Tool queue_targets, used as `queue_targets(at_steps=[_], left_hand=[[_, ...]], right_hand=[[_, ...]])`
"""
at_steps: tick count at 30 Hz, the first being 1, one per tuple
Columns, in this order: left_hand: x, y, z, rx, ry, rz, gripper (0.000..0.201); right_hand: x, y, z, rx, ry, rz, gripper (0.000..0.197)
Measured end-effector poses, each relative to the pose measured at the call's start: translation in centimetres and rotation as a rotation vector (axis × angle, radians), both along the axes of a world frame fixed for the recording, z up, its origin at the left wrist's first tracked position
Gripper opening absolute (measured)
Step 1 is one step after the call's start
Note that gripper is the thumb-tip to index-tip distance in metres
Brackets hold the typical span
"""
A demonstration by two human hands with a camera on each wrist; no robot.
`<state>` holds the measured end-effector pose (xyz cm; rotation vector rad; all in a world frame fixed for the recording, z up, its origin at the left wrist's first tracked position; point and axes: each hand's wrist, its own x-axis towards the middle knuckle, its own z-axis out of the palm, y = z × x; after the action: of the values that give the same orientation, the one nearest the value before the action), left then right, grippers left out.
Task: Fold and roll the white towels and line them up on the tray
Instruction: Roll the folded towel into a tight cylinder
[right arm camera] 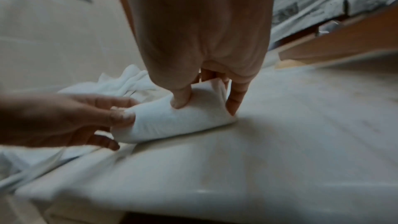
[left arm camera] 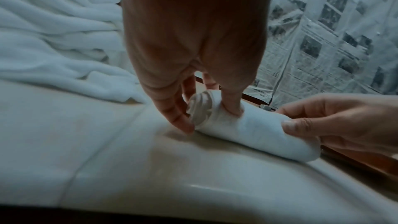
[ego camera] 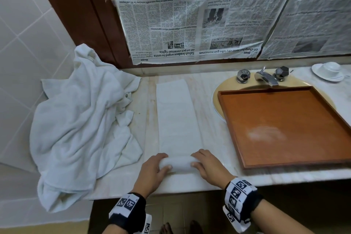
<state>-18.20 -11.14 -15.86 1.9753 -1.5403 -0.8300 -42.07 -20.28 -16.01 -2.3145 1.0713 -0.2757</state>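
Two hands are seen at the near edge of the worktop [ego camera: 214, 118], both clamped on one towel [ego camera: 176, 112]. The towel is folded into a long narrow strip, laid flat and running away from the person toward the back wall. Its near end has been turned into a short roll [ego camera: 175, 164], lying crosswise on the strip.

Left hand [ego camera: 152, 172]: fingers curled over the roll's left end, thumb pressed on the near side. In the left wrist view the spiral of layers is shown at that end, with a fingertip set against it.

Right hand [ego camera: 208, 165]: fingers curled over the roll's right end, thumb on the near side. In the right wrist view the thumb is seen sunk into the cloth and a finger is set against the end face.

Tray [ego camera: 235, 129]: wooden, reddish brown, set to the right of the strip, partly over the sink [ego camera: 215, 100]. Nothing is seen lying in it. It is apart from the towel, with bare worktop between them.

Heap [ego camera: 81, 119]: crumpled white towels piled at the left, spilling over the worktop edge and just beside the strip.

Behind the sink, a tap [ego camera: 266, 77] with two faceted knobs is noted. A white cup [ego camera: 329, 70] is set upside down on a saucer at far right. Newspaper [ego camera: 190, 11] is stuck upside down across the wall behind.
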Motion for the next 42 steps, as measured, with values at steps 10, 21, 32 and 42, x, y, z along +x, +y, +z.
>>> queue_targets(at_steps=[10, 21, 32, 42], left_hand=[[-0.1, -0.8, -0.2, 0.138, 0.038, 0.284, 0.054], [-2.4, 1.2, 0.9, 0.130, -0.239, 0.172, 0.055], [-2.2, 0.4, -0.6, 0.071, -0.281, -0.122, 0.074], [1.3, -3.5, 1.3, 0.188, -0.043, -0.051, 0.036]], right_hand=[[1.2, 1.5, 0.4, -0.161, 0.147, -0.010, 0.047], [0.8, -0.1, 0.7, -0.042, 0.226, 0.070, 0.054], [2.1, -1.4, 1.9, 0.191, 0.228, 0.056, 0.036], [0.4, 1.0, 1.1, -0.110, 0.258, 0.100, 0.063]])
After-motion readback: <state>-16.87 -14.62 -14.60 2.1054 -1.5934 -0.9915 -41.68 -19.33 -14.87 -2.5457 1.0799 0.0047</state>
